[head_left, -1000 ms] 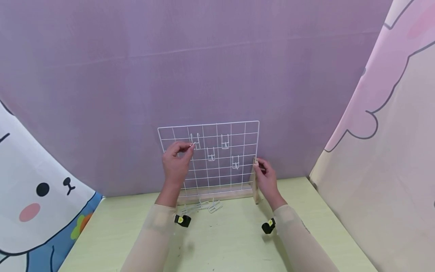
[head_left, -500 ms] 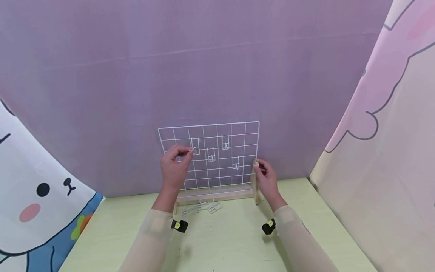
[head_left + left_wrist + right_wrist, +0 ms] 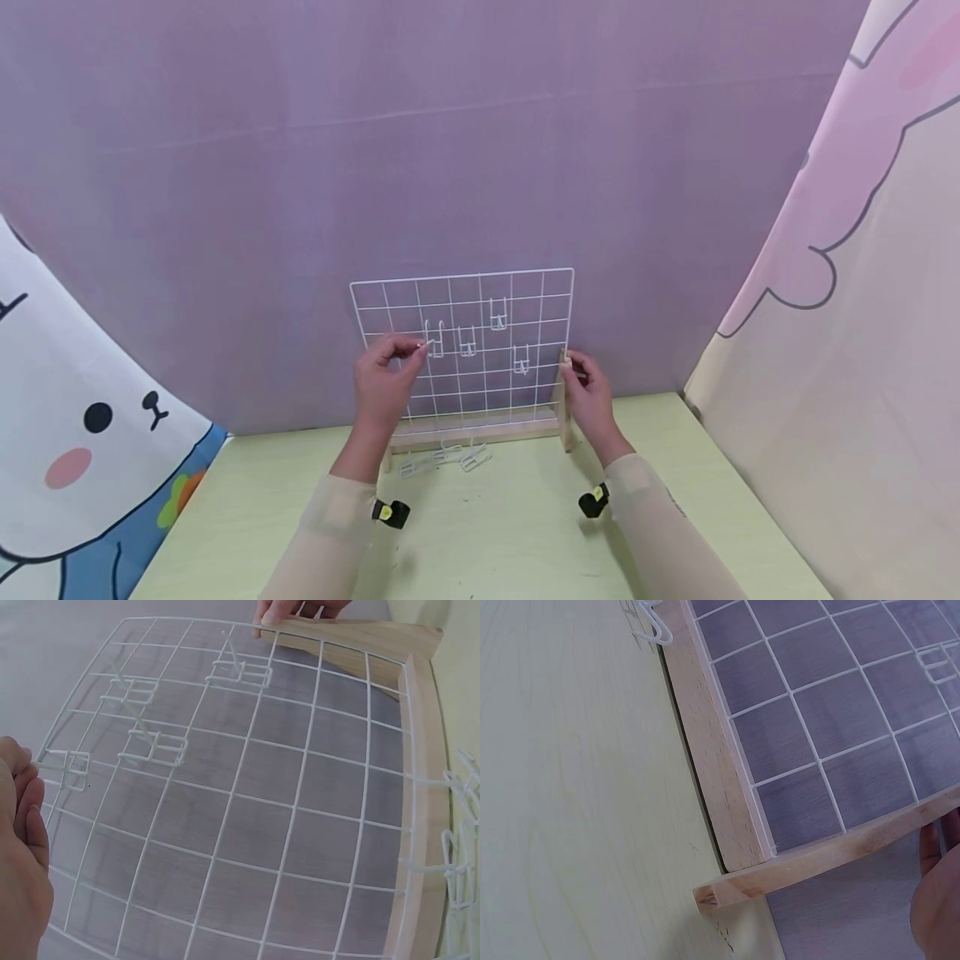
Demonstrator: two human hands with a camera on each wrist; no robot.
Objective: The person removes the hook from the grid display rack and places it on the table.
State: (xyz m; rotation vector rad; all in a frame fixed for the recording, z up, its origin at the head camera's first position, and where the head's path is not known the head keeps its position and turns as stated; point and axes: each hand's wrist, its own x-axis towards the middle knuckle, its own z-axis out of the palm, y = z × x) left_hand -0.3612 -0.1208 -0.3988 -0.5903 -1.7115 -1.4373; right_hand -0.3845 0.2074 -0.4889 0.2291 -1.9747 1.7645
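Observation:
A white wire grid panel (image 3: 480, 383) stands upright in a wooden stand (image 3: 480, 433) at the back of the pale green table (image 3: 487, 533). My left hand (image 3: 420, 346) pinches a white wire hook (image 3: 434, 343) against the grid's left part; the left wrist view shows that hook (image 3: 67, 763) just past the left hand (image 3: 26, 795). Three more hooks (image 3: 467, 340) hang on the grid. My right hand (image 3: 572, 363) grips the stand's right wooden upright (image 3: 561, 400). The right wrist view shows only a finger (image 3: 934, 855) behind the upright (image 3: 832, 859).
Several loose white hooks (image 3: 446, 456) lie on the table in front of the stand's base. A purple backdrop (image 3: 480, 167) hangs close behind the grid. Printed cloth walls (image 3: 75, 400) close in both sides. The table's front edge is out of view.
My left hand has carried the hook down about one grid row, from the upper row to level with the middle hook. The right hand has stayed on the upright.

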